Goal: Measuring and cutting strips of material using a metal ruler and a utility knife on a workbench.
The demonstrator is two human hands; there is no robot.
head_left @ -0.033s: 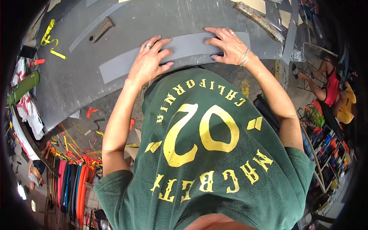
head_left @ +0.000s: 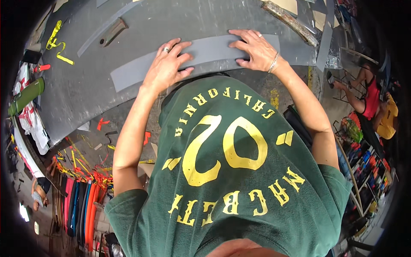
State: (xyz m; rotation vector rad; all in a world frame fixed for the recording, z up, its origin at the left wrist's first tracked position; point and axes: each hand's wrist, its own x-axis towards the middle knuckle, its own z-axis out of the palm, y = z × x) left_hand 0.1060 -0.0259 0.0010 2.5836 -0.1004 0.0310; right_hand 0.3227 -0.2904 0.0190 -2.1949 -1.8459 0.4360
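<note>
Hardly anything is moving since the earlier frame: both hands and the long, flat, gently curving grey strip (head_left: 209,51) are keeping practically the same places. The strip is lying across the dark grey, scuffed tabletop (head_left: 171,21), along the edge nearest the person. The left hand (head_left: 167,64) is resting over the strip's left half, its fingers spreading and bending, its fingertips reaching the far edge. The right hand (head_left: 256,49) is resting likewise over the right half. Neither hand is clenching; whether they are lightly pinching the strip or only pressing it, I cannot tell. Beyond the strip's left half, a rusty, blocky metal piece (head_left: 114,32) is lying, and farther left of the strip a bright yellow strap (head_left: 54,36) is curling. Beyond the strip's right end, a long, worn, brown-and-grey bar (head_left: 289,22) is lying at a slant
</note>
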